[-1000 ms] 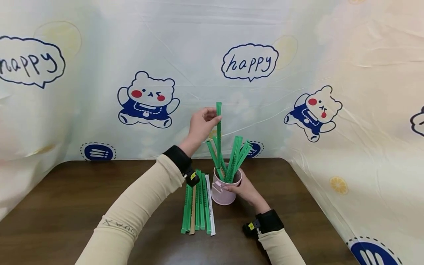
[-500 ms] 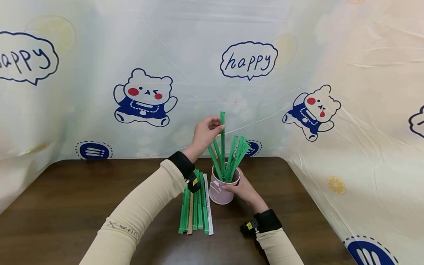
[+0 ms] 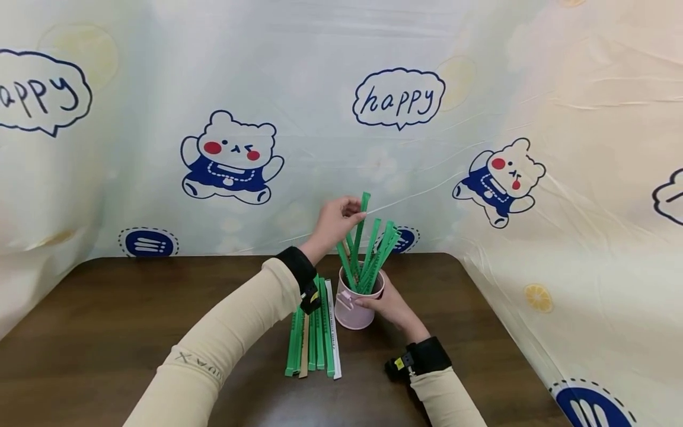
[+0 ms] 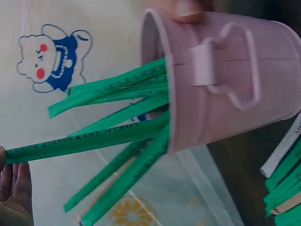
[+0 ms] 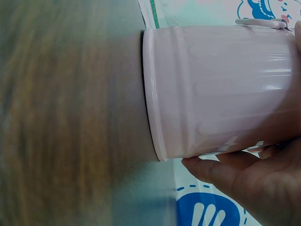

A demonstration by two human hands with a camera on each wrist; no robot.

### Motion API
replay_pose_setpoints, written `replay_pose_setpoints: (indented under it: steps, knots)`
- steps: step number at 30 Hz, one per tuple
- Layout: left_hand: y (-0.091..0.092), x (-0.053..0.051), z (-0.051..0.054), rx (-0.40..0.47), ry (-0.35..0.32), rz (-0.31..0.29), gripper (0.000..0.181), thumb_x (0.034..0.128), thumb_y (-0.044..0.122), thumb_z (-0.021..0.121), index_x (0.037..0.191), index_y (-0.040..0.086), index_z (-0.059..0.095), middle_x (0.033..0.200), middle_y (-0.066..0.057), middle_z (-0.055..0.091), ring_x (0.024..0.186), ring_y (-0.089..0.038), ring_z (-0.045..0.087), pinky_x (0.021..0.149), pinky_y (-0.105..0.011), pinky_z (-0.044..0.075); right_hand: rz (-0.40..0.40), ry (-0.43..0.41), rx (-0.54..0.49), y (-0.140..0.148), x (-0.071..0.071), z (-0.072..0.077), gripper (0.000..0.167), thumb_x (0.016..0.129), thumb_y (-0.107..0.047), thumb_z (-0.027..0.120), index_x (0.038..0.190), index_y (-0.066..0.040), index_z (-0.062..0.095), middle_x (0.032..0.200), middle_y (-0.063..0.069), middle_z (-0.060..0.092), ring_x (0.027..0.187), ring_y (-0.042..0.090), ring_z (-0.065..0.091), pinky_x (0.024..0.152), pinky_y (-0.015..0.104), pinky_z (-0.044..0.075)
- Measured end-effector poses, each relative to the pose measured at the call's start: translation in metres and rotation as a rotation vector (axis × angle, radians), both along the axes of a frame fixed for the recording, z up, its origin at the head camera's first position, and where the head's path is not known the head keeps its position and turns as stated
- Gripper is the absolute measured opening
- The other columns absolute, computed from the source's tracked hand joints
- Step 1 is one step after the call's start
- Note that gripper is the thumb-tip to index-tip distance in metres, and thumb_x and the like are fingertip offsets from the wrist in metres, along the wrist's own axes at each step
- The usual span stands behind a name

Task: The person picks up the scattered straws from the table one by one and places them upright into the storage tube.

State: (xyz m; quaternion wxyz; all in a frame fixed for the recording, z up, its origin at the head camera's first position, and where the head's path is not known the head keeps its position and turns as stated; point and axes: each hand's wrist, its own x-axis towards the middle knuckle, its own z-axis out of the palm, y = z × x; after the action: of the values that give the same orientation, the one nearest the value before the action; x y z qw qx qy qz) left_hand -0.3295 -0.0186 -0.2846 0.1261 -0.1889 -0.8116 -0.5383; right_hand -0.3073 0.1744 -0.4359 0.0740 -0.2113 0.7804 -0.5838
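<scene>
My left hand (image 3: 336, 222) pinches a green wrapped straw (image 4: 84, 142) near its upper end. The lower part of that straw is inside a pink metal bucket (image 3: 354, 314), among several other green wrapped straws (image 3: 381, 255) that lean out over the rim. A brown one also shows between them in the left wrist view. The bucket has a small handle on its side. From the right, my right hand (image 3: 395, 305) grips the bucket, thumb in front near the rim; in the right wrist view its fingers curve around the wall. The straws' bottom ends are hidden inside.
Left of the bucket, several green wrapped straws (image 3: 315, 350) lie side by side on the dark wooden table (image 3: 235, 332), with a brown straw (image 3: 305, 350) and a white straw (image 3: 333, 332) among them. My left forearm covers their far ends. A printed curtain (image 3: 320, 71) hangs behind the table.
My left hand has come down and slightly right, lowering the pinched straw deeper into the bucket; its top now tilts right. My right hand keeps its grip on the bucket.
</scene>
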Motion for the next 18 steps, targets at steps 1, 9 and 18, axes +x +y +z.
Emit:
replay_pose_setpoints:
  steps: [1, 9, 18]
  knots:
    - [0.000, 0.000, -0.004, -0.011, -0.003, -0.005, 0.028, 0.1009, 0.011, 0.064, 0.126, -0.002, 0.066, 0.119, -0.022, 0.071, 0.110, -0.034, 0.066, 0.094, -0.042, 0.056, 0.004, -0.002, -0.002, 0.000, 0.001, 0.000, 0.092, 0.088, -0.019, 0.081, 0.158, -0.007, 0.024, 0.157, 0.021, 0.040, 0.140, 0.036, 0.044, 0.119, 0.057, 0.039]
    - [-0.002, -0.006, -0.028, -0.095, -0.056, 0.007, 0.030, 0.0992, 0.011, 0.067, 0.126, -0.001, 0.066, 0.119, -0.021, 0.072, 0.113, -0.034, 0.068, 0.098, -0.043, 0.057, 0.011, -0.016, -0.021, -0.001, 0.000, -0.001, 0.091, 0.089, -0.019, 0.080, 0.159, -0.009, 0.024, 0.159, 0.020, 0.040, 0.142, 0.036, 0.044, 0.121, 0.058, 0.038]
    - [-0.001, -0.008, -0.039, -0.171, -0.120, 0.038, 0.034, 0.0987, 0.012, 0.068, 0.129, -0.002, 0.066, 0.119, -0.021, 0.073, 0.113, -0.033, 0.069, 0.097, -0.044, 0.058, 0.001, -0.016, -0.025, -0.001, 0.000, 0.001, 0.092, 0.088, -0.017, 0.081, 0.159, -0.008, 0.023, 0.159, 0.022, 0.039, 0.144, 0.038, 0.043, 0.121, 0.059, 0.036]
